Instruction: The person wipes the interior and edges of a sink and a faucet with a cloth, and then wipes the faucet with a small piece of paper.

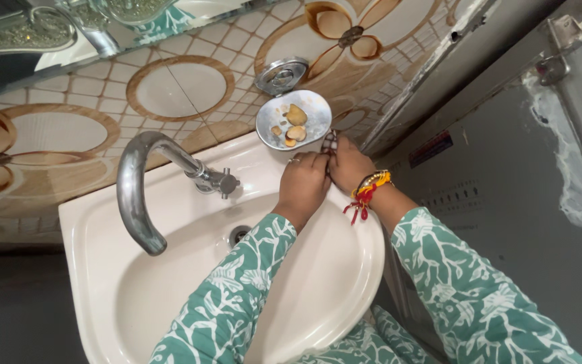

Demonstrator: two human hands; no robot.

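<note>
Left hand [302,180] and right hand [349,164] both pinching a small checked cloth [330,142] beside the soap dish [314,108]

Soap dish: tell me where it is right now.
In the head view the soap dish is mounted on the tiled wall above the basin's back rim, right of the tap, just above both hands.
</note>
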